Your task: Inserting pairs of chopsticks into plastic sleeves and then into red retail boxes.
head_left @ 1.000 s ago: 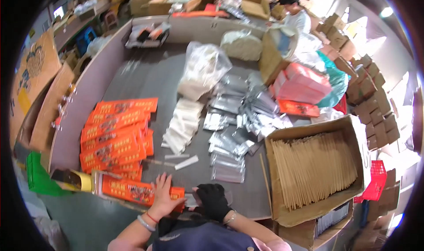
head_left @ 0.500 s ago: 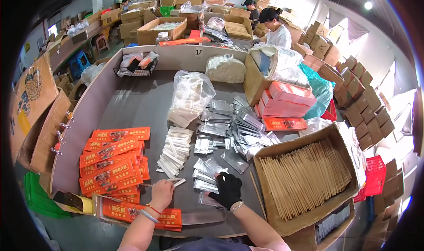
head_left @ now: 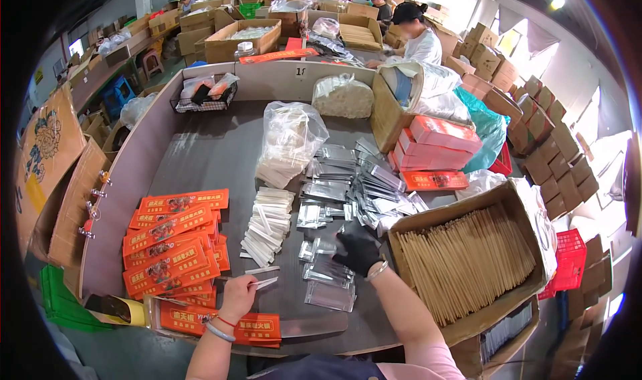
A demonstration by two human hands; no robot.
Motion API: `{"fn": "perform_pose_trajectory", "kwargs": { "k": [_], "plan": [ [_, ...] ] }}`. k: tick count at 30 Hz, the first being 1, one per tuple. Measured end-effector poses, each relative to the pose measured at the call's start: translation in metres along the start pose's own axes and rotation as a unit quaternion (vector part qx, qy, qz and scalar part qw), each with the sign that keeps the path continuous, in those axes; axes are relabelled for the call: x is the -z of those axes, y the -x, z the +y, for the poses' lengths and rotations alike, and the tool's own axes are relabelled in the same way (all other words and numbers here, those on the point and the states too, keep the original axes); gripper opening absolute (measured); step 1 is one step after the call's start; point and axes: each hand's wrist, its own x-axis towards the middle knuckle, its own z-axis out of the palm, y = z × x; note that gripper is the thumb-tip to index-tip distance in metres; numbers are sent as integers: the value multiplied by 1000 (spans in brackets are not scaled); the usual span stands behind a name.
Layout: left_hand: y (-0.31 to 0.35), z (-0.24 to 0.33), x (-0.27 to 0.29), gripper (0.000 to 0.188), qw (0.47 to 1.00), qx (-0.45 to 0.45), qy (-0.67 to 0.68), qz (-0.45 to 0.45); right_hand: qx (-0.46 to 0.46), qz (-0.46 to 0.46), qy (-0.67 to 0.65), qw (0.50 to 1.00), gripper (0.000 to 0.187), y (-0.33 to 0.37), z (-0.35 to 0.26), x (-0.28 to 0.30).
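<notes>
Thin white strips stick out of the closed fingers of my left hand, a bare hand with a red string and a pale bangle at the wrist. Another loose white strip lies just beyond it, below a heap of narrow white strips. My right hand, in a black glove, hovers over small silver packets with its fingers apart and slightly blurred; I see nothing in them. Beyond it spreads a bigger pile of silver packets. Orange printed sleeves are stacked to the left, others at the front edge.
At the right stands a carton of wooden chopsticks. A clear bag of white strips, a wire basket and bundled orange sleeves stand farther back. A raised grey board borders the table. Another person works beyond it.
My right hand has moved away from me and slightly right, off the near silver packets, uncovering them. My left hand has drawn slightly back toward me, leaving one white strip lying apart.
</notes>
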Motion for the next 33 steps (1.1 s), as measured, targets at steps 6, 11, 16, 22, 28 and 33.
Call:
{"fn": "perform_pose_trajectory", "kwargs": {
  "k": [6,11,16,22,28,33],
  "plan": [
    [-12,22,4,12,999,20,-28,-33,-112,212,-141,961,36,26,0,29],
    [-52,66,-61,16,982,-156,85,-62,-269,283,27,920,32,154,33,29],
    [-86,75,-116,19,959,-268,-10,-88,-439,162,186,864,31,215,21,37],
    [-58,72,-108,18,962,-220,-121,-105,-478,71,222,847,25,210,20,37],
    [-68,74,-109,17,975,-211,-58,-36,-484,87,227,841,26,209,27,27],
    [-106,78,-117,17,973,-200,-100,-62,-468,119,215,849,21,213,29,21]
  ]
}}
